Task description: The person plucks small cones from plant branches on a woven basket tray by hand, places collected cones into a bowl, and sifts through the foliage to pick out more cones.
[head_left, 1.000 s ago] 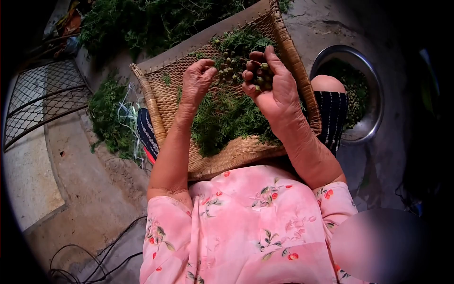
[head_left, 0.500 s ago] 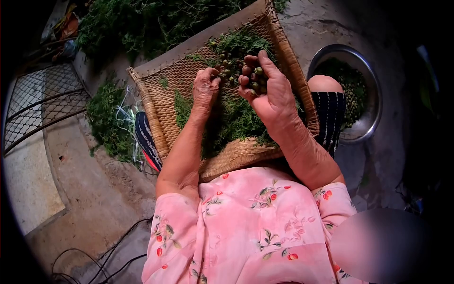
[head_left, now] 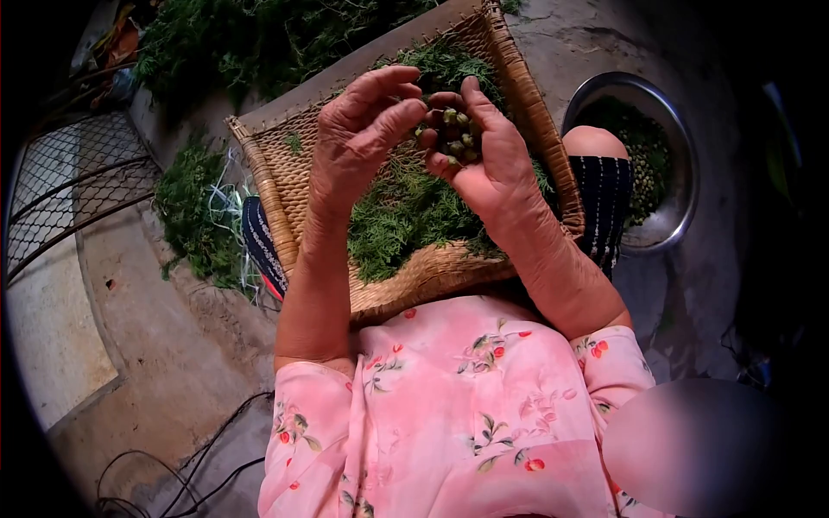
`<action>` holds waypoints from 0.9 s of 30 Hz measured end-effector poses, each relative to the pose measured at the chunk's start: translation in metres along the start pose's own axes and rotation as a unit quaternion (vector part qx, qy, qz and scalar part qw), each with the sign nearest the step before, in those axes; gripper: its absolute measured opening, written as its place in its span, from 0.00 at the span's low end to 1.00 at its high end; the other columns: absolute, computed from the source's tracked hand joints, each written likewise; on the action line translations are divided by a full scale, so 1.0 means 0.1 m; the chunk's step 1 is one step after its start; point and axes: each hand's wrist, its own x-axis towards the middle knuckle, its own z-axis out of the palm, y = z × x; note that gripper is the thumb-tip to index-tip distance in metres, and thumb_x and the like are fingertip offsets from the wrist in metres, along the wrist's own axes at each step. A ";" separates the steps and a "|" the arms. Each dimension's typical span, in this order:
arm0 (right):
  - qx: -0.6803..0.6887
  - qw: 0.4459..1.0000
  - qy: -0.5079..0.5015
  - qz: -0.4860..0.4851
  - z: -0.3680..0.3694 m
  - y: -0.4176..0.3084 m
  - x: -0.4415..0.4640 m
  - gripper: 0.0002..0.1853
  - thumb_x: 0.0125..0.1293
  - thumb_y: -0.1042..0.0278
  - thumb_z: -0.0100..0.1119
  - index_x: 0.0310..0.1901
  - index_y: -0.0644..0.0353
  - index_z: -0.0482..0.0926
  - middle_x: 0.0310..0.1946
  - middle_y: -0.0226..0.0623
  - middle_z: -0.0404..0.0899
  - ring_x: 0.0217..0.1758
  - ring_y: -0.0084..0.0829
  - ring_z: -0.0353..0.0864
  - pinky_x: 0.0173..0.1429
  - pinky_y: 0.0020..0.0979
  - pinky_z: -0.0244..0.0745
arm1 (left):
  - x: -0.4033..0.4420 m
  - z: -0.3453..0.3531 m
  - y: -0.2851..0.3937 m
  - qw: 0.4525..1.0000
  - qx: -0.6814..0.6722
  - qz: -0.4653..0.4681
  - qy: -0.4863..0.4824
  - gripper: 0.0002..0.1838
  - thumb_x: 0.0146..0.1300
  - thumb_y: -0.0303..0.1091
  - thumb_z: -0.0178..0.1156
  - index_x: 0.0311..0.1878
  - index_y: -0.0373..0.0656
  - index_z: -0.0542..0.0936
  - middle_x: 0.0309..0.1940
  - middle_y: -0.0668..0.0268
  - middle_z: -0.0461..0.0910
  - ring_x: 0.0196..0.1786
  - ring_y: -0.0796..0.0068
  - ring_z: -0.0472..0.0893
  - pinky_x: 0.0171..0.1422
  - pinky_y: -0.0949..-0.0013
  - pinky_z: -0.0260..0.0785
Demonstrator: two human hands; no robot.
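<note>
My right hand (head_left: 488, 160) is cupped round several small green cones (head_left: 459, 134), palm up, above the right half of a woven basket tray (head_left: 281, 186). My left hand (head_left: 367, 129) is raised just beside it, thumb and fingers bent toward the cones with a gap between them; whatever lies between its fingertips is too small to tell. Below both hands, feathery green sprigs (head_left: 419, 216) lie in the tray on my lap. More sprigs (head_left: 449, 65) sit near its far edge, partly hidden by my hands.
A metal bowl (head_left: 682, 207) with green bits and small cones stands right of my knee. A large heap of green branches (head_left: 250, 43) lies beyond the tray. Left are a smaller green pile (head_left: 199, 207), a wire mesh rack (head_left: 78, 173) and black cables (head_left: 190, 483) on the floor.
My left hand has lifted from low over the tray up beside my right hand, and its fingers have spread somewhat. My right hand, still holding the cones, has shifted slightly left.
</note>
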 end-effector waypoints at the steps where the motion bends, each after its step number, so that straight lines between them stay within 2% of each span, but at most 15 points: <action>1: 0.007 1.000 -0.008 0.002 -0.01 -0.01 0.01 0.19 0.65 0.49 0.51 0.40 0.59 0.76 0.29 0.31 0.76 0.30 0.26 0.75 0.28 0.27 0.70 | 0.04 -0.06 -0.05 1.000 0.024 -0.010 0.013 0.13 0.61 0.32 0.60 0.48 0.38 0.77 0.35 0.68 0.79 0.35 0.83 0.77 0.39 0.78 0.73; 2: 0.011 1.000 0.003 -0.009 -0.01 -0.01 0.03 0.20 0.63 0.47 0.54 0.40 0.59 0.74 0.30 0.33 0.75 0.29 0.27 0.73 0.28 0.28 0.67 | 0.06 -0.11 -0.16 0.996 0.061 -0.020 0.055 0.10 0.62 0.31 0.58 0.45 0.39 0.78 0.31 0.71 0.80 0.31 0.84 0.76 0.35 0.80 0.69; 3: 0.011 1.000 0.003 -0.009 -0.02 0.00 0.03 0.20 0.63 0.47 0.54 0.40 0.59 0.74 0.30 0.33 0.75 0.29 0.27 0.73 0.28 0.28 0.67 | 0.08 -0.20 -0.35 0.996 0.061 -0.019 0.055 0.10 0.62 0.31 0.58 0.45 0.39 0.78 0.31 0.71 0.80 0.31 0.84 0.76 0.35 0.80 0.69; 5: 0.028 0.999 0.002 -0.016 -0.03 -0.01 0.04 0.19 0.63 0.49 0.54 0.39 0.58 0.75 0.29 0.33 0.75 0.29 0.27 0.72 0.29 0.28 0.66 | 0.09 -0.40 -0.79 0.952 0.283 -0.098 0.060 0.07 0.60 0.29 0.58 0.40 0.39 0.79 0.29 0.70 0.79 0.29 0.84 0.75 0.33 0.79 0.69; 7: 0.024 1.000 0.015 -0.013 0.02 -0.01 0.01 0.18 0.63 0.49 0.54 0.39 0.58 0.75 0.29 0.33 0.74 0.28 0.26 0.72 0.29 0.28 0.66 | 0.02 -0.39 -1.07 0.932 0.335 -0.109 0.083 0.05 0.54 0.28 0.59 0.34 0.38 0.79 0.26 0.61 0.79 0.29 0.72 0.78 0.37 0.69 0.70; 8: 0.020 0.999 0.029 -0.010 0.04 -0.01 -0.01 0.17 0.63 0.50 0.55 0.38 0.58 0.76 0.28 0.32 0.74 0.28 0.26 0.72 0.29 0.28 0.66 | -0.02 -0.39 -1.17 0.914 0.386 -0.098 0.076 0.08 0.52 0.31 0.60 0.34 0.38 0.78 0.27 0.56 0.78 0.31 0.62 0.79 0.39 0.64 0.70; 9: 0.019 0.999 0.030 -0.010 0.03 -0.01 -0.01 0.17 0.63 0.50 0.55 0.38 0.58 0.76 0.28 0.32 0.74 0.28 0.26 0.72 0.29 0.28 0.66 | -0.05 -0.36 -1.23 0.914 0.386 -0.103 0.073 0.09 0.51 0.33 0.60 0.33 0.38 0.78 0.28 0.55 0.79 0.32 0.59 0.79 0.40 0.63 0.70; 11: 0.008 1.000 0.024 -0.008 0.02 -0.01 0.00 0.16 0.63 0.51 0.55 0.37 0.57 0.76 0.28 0.31 0.75 0.28 0.26 0.72 0.29 0.28 0.67 | -0.10 -0.32 -1.34 0.866 0.489 -0.036 0.099 0.09 0.51 0.33 0.60 0.33 0.38 0.78 0.28 0.54 0.78 0.33 0.60 0.79 0.40 0.62 0.70; 15: 0.024 0.999 0.030 -0.012 0.04 -0.03 0.02 0.15 0.65 0.53 0.53 0.38 0.58 0.75 0.29 0.31 0.75 0.28 0.25 0.72 0.26 0.26 0.64 | -0.07 -0.36 -1.39 0.851 0.508 -0.052 0.122 0.08 0.50 0.32 0.59 0.32 0.38 0.78 0.27 0.54 0.78 0.32 0.59 0.79 0.41 0.63 0.70; 17: 0.017 0.999 0.037 -0.026 0.03 -0.04 0.01 0.15 0.65 0.53 0.53 0.39 0.58 0.76 0.29 0.31 0.75 0.29 0.25 0.73 0.27 0.25 0.66 | -0.07 -0.42 -1.35 0.893 0.419 -0.111 0.120 0.10 0.51 0.31 0.60 0.36 0.37 0.79 0.28 0.58 0.79 0.29 0.70 0.79 0.37 0.68 0.71; 18: 0.018 0.999 0.038 -0.029 0.02 -0.03 0.01 0.15 0.65 0.53 0.53 0.39 0.58 0.76 0.29 0.31 0.75 0.29 0.25 0.73 0.27 0.25 0.66 | -0.07 -0.45 -1.31 0.909 0.382 -0.101 0.134 0.09 0.53 0.31 0.60 0.36 0.37 0.79 0.27 0.63 0.79 0.27 0.74 0.78 0.33 0.71 0.71; 19: 0.000 0.998 0.058 -0.033 0.01 -0.01 0.02 0.15 0.65 0.52 0.53 0.40 0.57 0.75 0.30 0.31 0.75 0.29 0.25 0.74 0.29 0.27 0.67 | -0.05 -0.42 -1.21 0.942 0.264 -0.119 0.168 0.07 0.56 0.30 0.59 0.37 0.38 0.79 0.26 0.69 0.78 0.27 0.80 0.76 0.31 0.78 0.69; 21: -0.017 0.996 0.082 -0.037 0.00 0.02 0.02 0.16 0.65 0.52 0.53 0.41 0.57 0.75 0.30 0.31 0.75 0.30 0.25 0.75 0.30 0.28 0.69 | -0.06 -0.24 -0.78 0.976 0.132 -0.088 0.150 0.05 0.59 0.28 0.58 0.38 0.39 0.79 0.26 0.73 0.77 0.27 0.85 0.75 0.29 0.82 0.66; 25: -0.035 0.998 0.058 -0.011 0.01 0.06 0.01 0.16 0.65 0.52 0.53 0.39 0.57 0.76 0.31 0.31 0.77 0.32 0.26 0.77 0.33 0.27 0.71 | -0.11 0.04 -0.09 0.995 0.052 -0.007 0.089 0.06 0.59 0.28 0.60 0.40 0.40 0.79 0.26 0.74 0.77 0.26 0.88 0.73 0.27 0.84 0.63; 27: -0.003 1.000 0.020 -0.019 0.02 0.04 0.01 0.20 0.64 0.48 0.52 0.42 0.59 0.74 0.30 0.33 0.75 0.32 0.26 0.76 0.28 0.28 0.68 | -0.10 0.10 0.07 1.000 -0.011 -0.004 0.003 0.08 0.58 0.26 0.62 0.41 0.37 0.78 0.30 0.70 0.79 0.30 0.85 0.77 0.34 0.81 0.72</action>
